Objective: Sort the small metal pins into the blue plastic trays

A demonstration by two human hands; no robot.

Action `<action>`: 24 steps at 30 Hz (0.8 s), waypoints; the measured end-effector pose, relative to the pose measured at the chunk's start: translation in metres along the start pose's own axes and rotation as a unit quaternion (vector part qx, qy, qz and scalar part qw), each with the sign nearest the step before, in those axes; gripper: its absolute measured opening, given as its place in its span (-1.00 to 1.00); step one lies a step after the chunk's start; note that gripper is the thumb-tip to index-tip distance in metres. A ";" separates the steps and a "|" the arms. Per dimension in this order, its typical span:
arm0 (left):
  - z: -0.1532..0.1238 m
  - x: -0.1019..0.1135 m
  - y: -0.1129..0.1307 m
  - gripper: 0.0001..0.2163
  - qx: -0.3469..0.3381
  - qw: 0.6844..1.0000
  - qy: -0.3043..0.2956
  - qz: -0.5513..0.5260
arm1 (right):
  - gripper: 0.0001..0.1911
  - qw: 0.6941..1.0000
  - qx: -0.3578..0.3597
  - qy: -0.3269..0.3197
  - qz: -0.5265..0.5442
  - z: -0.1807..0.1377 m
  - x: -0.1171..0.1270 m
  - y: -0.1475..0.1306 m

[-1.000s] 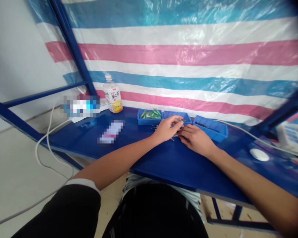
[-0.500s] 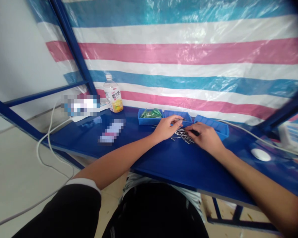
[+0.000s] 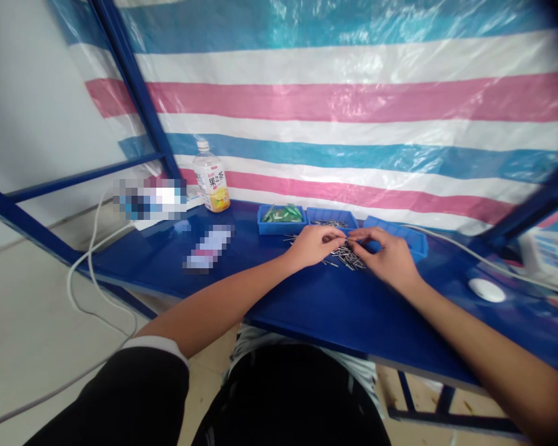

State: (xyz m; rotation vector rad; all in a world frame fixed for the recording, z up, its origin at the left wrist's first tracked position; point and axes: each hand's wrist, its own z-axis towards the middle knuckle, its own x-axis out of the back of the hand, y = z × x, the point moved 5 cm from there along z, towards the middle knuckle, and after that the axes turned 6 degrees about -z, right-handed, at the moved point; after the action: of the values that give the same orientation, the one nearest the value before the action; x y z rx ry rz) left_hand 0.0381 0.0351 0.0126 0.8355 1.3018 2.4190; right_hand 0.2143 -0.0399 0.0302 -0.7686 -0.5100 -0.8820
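Left hand (image 3: 314,244), right hand (image 3: 390,257) pinched nearly closed, apparently sharing 1 rod (image 3: 346,240); pile (image 3: 352,259) at 6 o'clock. Best steady left, guide gently with right.

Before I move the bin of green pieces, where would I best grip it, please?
Probably pinch the bin of green pieces by its left wall, from the left: nothing crowds that end, while the middle bin sits close at its right.

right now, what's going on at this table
A person's left grip and right grip are close together over a pile of thin metal pieces on the blue table. They seem to pinch something too small to identify. Behind, the left blue bin holds green pieces, the middle bin thin silvery ones.
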 end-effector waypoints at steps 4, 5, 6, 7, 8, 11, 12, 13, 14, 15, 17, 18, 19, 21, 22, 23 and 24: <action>0.002 0.001 0.004 -0.85 -0.012 1.000 0.013 0.007 | -0.81 1.000 0.011 -0.009 -0.005 0.000 -0.001 0.001; 0.002 0.002 0.005 -0.86 -0.012 1.000 0.016 0.011 | -0.80 1.000 0.016 -0.009 -0.009 0.000 -0.001 0.001; 0.002 0.002 0.005 -0.86 -0.010 1.000 0.019 0.013 | -0.80 1.000 0.023 -0.008 -0.013 0.000 -0.001 0.000; 0.001 0.002 0.005 -0.87 -0.007 1.000 0.020 0.014 | -0.79 0.999 0.031 -0.009 -0.015 0.001 -0.001 -0.001; 0.001 0.002 0.004 -0.88 -0.003 1.000 0.021 0.015 | -0.79 0.999 0.037 -0.010 -0.016 0.001 -0.001 -0.002; 0.001 0.000 0.000 -0.88 0.006 1.000 0.013 0.008 | -0.77 0.999 0.043 -0.022 -0.012 0.001 -0.003 -0.005; 0.001 -0.001 -0.002 -0.88 0.008 1.000 0.008 0.001 | -0.77 0.999 0.037 -0.027 -0.007 0.001 -0.005 -0.005; 0.001 -0.002 -0.003 -0.87 0.008 1.000 0.004 -0.010 | -0.76 0.999 0.028 -0.032 0.001 0.000 -0.006 -0.004; 0.001 -0.003 -0.004 -0.83 0.006 1.000 0.002 -0.024 | -0.73 0.999 0.017 -0.037 0.010 0.000 -0.007 -0.003; 0.000 -0.004 -0.005 -0.76 0.004 0.999 0.004 -0.041 | -0.68 0.999 0.006 -0.045 0.021 0.000 -0.008 -0.003; 0.000 -0.003 -0.004 -0.58 0.000 0.998 0.012 -0.066 | -0.57 0.997 -0.010 -0.062 0.040 0.000 -0.009 -0.001; -0.001 -0.003 -0.003 -0.52 0.001 0.997 0.014 -0.072 | -0.53 0.997 -0.015 -0.067 0.047 0.000 -0.009 -0.001; -0.001 -0.004 -0.002 -0.51 0.005 0.997 0.011 -0.074 | -0.52 0.996 -0.020 -0.068 0.050 0.000 -0.008 -0.001; -0.002 -0.006 0.000 -0.57 0.018 0.997 -0.009 -0.073 | -0.57 0.997 -0.025 -0.055 0.049 0.001 -0.005 -0.001; -0.003 -0.007 0.001 -0.60 0.025 0.997 -0.020 -0.075 | -0.62 0.998 -0.029 -0.044 0.045 0.001 -0.002 -0.001; -0.003 -0.008 0.001 -0.62 0.032 0.996 -0.032 -0.080 | -0.67 0.998 -0.034 -0.031 0.040 0.001 0.000 -0.001; -0.004 -0.010 0.001 -0.63 0.037 0.995 -0.041 -0.085 | -0.72 0.998 -0.040 -0.021 0.035 0.001 0.002 -0.001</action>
State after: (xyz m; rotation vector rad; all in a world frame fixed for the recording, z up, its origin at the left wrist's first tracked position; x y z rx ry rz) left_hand 0.0435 0.0272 0.0083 0.7988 1.3785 2.1955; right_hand 0.2143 -0.0402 0.0325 -0.8739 -0.4850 -0.8268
